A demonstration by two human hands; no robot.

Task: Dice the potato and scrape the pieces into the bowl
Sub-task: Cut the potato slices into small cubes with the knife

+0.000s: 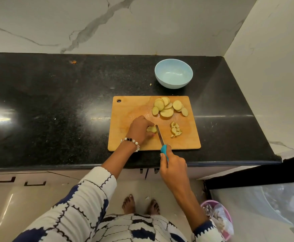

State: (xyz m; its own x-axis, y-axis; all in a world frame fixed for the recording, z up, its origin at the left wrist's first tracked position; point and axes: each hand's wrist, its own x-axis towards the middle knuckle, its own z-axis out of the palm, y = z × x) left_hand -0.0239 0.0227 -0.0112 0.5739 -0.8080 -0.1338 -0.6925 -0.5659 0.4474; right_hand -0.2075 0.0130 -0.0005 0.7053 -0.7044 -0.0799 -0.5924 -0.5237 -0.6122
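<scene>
A wooden cutting board [128, 109] lies on the black counter. Several round potato slices [167, 107] are piled at its far right. A small heap of cut potato pieces [175, 129] lies at the middle right. My left hand [139, 129] presses down on a small stack of potato slices [151, 129] near the board's centre. My right hand [173, 165] grips the teal handle of a knife [160, 135], whose blade rests just right of that stack. A light blue bowl [173, 73] stands empty behind the board.
The black granite counter [55, 110] runs left, with a marble wall behind and another at the right. A small scrap [72, 62] lies at the counter's back. On the floor at the lower right stands a pink bin [219, 220] with a bag in it.
</scene>
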